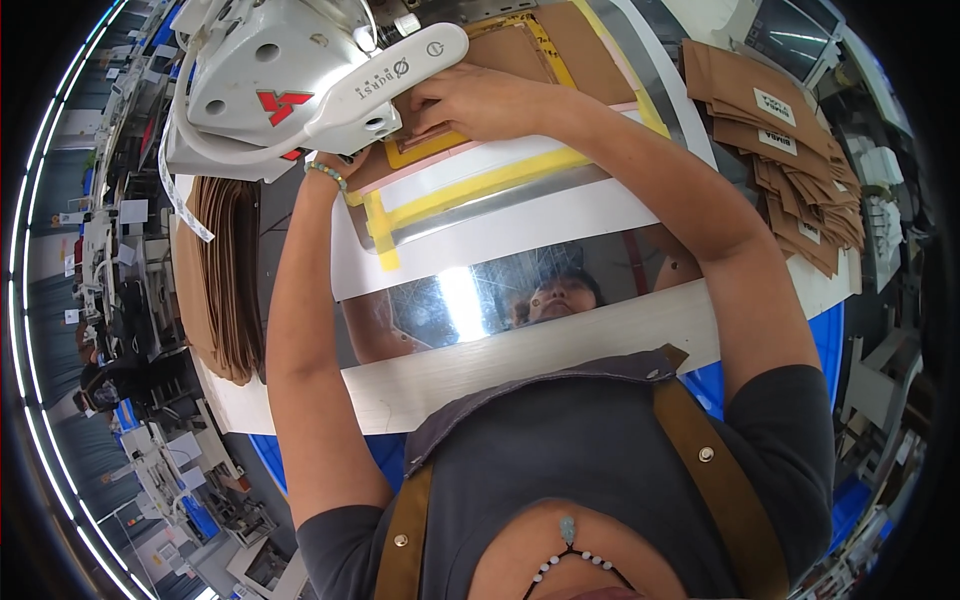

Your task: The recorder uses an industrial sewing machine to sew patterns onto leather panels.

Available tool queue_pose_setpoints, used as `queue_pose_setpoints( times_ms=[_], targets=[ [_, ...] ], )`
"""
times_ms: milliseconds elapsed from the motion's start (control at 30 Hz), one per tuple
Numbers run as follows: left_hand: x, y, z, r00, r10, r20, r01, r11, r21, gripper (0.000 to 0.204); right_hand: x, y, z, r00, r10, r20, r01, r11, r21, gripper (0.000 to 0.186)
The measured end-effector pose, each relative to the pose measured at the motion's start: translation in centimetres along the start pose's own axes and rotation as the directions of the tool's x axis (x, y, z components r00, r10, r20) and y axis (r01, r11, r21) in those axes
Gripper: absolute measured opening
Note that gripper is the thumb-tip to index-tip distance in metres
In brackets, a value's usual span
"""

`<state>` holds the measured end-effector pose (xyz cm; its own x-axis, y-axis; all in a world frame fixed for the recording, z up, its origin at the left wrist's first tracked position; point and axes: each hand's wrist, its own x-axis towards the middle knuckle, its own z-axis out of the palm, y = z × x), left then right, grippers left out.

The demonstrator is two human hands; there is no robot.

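A white sewing machine head (pixel 270 85) with a red mark stands over the work at the upper left. Beneath its arm lies a flat template (pixel 560 158) edged with yellow tape, with brown panels (pixel 598 60) set in it. My right hand (pixel 485 103) rests over the template beside the machine, its fingers curled down at a brown piece; what sits between the fingertips is hidden. My left hand (pixel 345 162) reaches under the machine head, a beaded bracelet at the wrist. The machine covers its fingers.
Folded brown pieces (pixel 215 280) stand stacked at the left. Several brown pieces with white labels (pixel 790 150) are piled on the right. A shiny metal plate (pixel 500 305) lies before the template, by the pale table edge (pixel 540 355). A screen (pixel 790 35) stands at the far right.
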<state>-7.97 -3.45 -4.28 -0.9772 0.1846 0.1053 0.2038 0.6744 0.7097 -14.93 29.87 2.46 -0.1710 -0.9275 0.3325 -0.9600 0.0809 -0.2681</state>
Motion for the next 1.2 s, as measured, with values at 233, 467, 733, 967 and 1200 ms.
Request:
queue_pose_setpoints(
  times_ms=[233, 467, 733, 967, 1200],
  targets=[
    [-1.9, 1.0, 0.2, 0.999, -0.028, -0.016, 0.031, 0.963, 0.269, 0.044, 1.1, 1.0, 0.5, 0.997, 0.054, -0.049, -0.059, 0.994, -0.097, 0.036],
    [-4.6, 6.9, 1.9, 0.955, -0.122, -0.269, 0.13, 0.991, 0.011, 0.033, 0.8, -0.5, -0.2, 1.0, 0.014, -0.009, -0.015, 0.999, -0.038, 0.039],
    [-9.2, 10.8, 0.4, 0.959, 0.003, -0.284, 0.079, 0.958, 0.275, 0.026, 0.0, -2.6, -2.1, 0.993, 0.026, 0.112, -0.032, 0.998, 0.053, 0.037],
    [-14.7, 13.8, -0.2, 0.954, -0.013, -0.299, 0.079, 0.974, 0.212, 0.028, -0.7, -3.5, -2.1, 0.99, -0.01, 0.143, -0.009, 0.992, 0.129, 0.032],
    [-17.6, 18.0, 1.2, 0.952, -0.092, -0.293, 0.139, 0.979, 0.146, 0.026, -2.0, -4.7, -2.2, 0.991, -0.052, 0.125, 0.038, 0.993, 0.108, 0.029]
  ],
)
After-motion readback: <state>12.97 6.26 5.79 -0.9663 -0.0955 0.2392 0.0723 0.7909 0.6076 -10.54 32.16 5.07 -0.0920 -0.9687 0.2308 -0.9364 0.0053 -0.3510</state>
